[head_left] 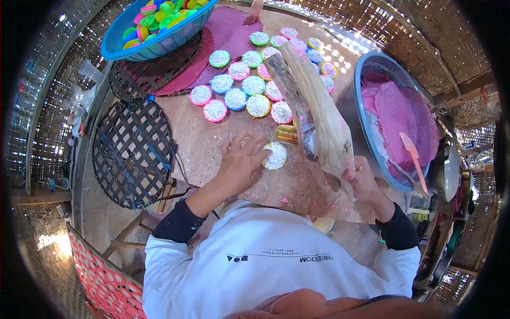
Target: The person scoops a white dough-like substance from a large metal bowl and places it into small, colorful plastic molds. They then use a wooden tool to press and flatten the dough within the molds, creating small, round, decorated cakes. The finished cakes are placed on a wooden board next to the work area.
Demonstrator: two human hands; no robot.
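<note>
the left hand (241,159) is laid palm down on the table (204,142), its thumb set against the left edge of a cup (274,156) topped with white shreds. pale wood (329,111) is gripped near its lower end by the right hand (364,181); a gold cylinder (286,134) is seen beside it. beyond, more cups (236,99) are grouped, similarly topped. a blue basket (178,38) is heaped with bright moulds (164,21). at right, pink sheets (396,114) are held in a blue tub (359,109)
</note>
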